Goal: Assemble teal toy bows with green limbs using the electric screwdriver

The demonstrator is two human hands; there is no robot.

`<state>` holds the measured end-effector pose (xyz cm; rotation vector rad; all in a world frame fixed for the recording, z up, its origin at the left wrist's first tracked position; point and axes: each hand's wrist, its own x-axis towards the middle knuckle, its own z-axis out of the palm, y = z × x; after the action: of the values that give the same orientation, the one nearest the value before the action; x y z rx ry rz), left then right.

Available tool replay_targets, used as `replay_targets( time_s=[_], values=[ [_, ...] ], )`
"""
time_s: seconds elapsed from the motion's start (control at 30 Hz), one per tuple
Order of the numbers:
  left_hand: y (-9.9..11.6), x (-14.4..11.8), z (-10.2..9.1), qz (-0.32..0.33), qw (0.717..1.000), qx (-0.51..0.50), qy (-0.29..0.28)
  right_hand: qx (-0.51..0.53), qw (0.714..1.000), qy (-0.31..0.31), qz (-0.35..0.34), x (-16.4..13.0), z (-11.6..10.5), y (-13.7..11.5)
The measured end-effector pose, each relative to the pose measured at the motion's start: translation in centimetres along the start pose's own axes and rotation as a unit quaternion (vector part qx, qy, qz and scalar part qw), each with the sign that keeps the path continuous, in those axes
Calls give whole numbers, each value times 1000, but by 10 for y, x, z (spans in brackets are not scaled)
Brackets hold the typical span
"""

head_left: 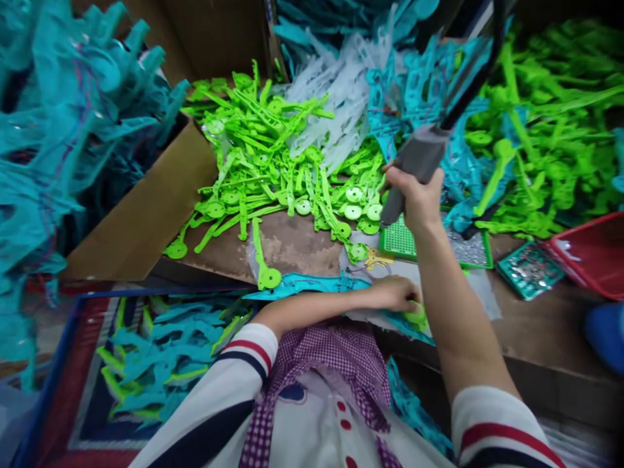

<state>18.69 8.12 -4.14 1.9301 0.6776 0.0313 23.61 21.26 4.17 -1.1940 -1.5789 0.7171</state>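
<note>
My right hand (420,195) is wrapped round a grey electric screwdriver (423,153), whose black cord runs up out of view. It is held above a green tray (482,253) of small metal bits, probably screws. Lower down, my left hand (394,294) reaches across my body. Its fingers are curled on a lime-green plastic piece (416,317), partly covered by the hand. Beside my left forearm a long turquoise plastic part (312,283) lies along the bench's front edge. One lime-green lever with a round disc end (267,276) touches its left portion.
Heaped lime-green levers (263,136), clear bags (336,91) and turquoise parts (424,84) cover the bench's rear. A cardboard box (146,201) stands left. Right are a small parts tray (529,270) and red bin (592,253). Finished-looking turquoise-green pieces (166,351) fill a crate below.
</note>
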Motion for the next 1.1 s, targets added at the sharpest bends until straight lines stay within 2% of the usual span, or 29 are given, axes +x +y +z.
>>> replay_targets(
  time_s=[0.07, 0.17, 0.33, 0.47, 0.6, 0.73, 1.1],
  values=[
    [-3, 5, 0, 17, 1000, 13, -5, 16, 999, 41, 31, -4, -27, 10],
    [-4, 5, 0, 4, 1000, 20, 5, 85, 992, 83, 34, -2, -39, 13],
    [-1, 4, 0, -14, 1000, 22, -3, 155, 978, 135, -18, 23, -31, 23],
    [-1, 5, -1, -29, 999, 22, -11, 165, 977, 137, -5, 41, -34, 51],
    [-3, 5, 1, -32, 999, 16, -12, 129, 972, 194, 13, 38, -27, 71],
    [-2, 5, 1, -35, 999, 17, -13, 148, 960, 239, -15, 32, -16, 73],
    [0, 4, 0, -40, 999, 14, -15, 177, 951, 255, 11, 33, -18, 75]
  ],
)
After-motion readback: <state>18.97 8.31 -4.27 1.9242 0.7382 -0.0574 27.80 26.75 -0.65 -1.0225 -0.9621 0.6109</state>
